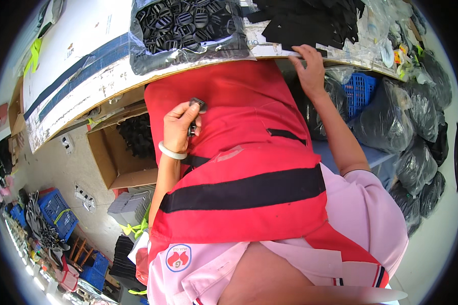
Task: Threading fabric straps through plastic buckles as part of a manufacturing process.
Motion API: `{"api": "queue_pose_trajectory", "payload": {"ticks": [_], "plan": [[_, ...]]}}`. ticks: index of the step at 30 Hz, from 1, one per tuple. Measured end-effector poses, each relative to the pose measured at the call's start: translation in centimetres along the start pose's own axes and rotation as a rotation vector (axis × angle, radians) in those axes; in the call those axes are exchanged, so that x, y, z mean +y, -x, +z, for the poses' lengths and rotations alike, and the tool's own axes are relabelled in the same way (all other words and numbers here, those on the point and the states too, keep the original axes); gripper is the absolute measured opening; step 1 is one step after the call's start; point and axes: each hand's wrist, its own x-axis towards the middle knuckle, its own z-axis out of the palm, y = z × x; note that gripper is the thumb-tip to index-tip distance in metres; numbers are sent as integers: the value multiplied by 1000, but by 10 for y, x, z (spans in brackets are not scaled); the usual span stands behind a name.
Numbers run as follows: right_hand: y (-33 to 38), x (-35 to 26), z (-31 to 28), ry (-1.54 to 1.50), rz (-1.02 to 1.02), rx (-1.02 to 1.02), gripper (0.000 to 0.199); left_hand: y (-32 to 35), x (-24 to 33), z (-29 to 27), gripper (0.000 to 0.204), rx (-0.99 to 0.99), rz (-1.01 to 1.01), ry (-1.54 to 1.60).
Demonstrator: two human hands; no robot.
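Left hand (pixel 180 127) clenched on a black buckle (pixel 198 104), held over the red apron (pixel 239 168), well short of the table edge (pixel 188 68). Right hand (pixel 310 66) at that edge, fingers curled over it beside black straps (pixel 310 23); grip contents not discernible. Bag of buckles (pixel 188 30) resting flush to the edge. Open gap below the edge between both hands. Cardboard box (pixel 117 157) left, blue crate (pixel 359 91) and black bags (pixel 417 127) right, crowding the sides.

Small black plastic buckle (pixel 197 105) pinched upright above the red apron (pixel 239 168)
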Motion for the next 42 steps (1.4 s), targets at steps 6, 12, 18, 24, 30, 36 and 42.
{"api": "queue_pose_trajectory", "payload": {"ticks": [6, 12, 18, 24, 30, 36, 42], "plan": [[6, -31, 16, -226, -88, -62, 26, 8, 6, 28, 10, -194, -127, -549], [-10, -28, 16, -263, -124, -14, 15, 12, 3, 32, 9, -270, -96, -546], [-67, -52, -6, -325, -127, 373, 7, 7, 6, 32, 12, -122, -72, -266], [-79, -86, -17, -870, 125, 159, 13, 3, 18, 35, 13, -9, -29, -98], [-15, -173, -12, -1114, 606, -896, 18, 5, 30, 38, 9, 119, 116, -190], [-11, -188, 3, -1226, 745, -924, 16, 3, 19, 27, 10, 167, 382, -407], [-8, -194, 6, -1368, 827, -956, 16, 4, 21, 27, 10, 209, 484, -529]]}}
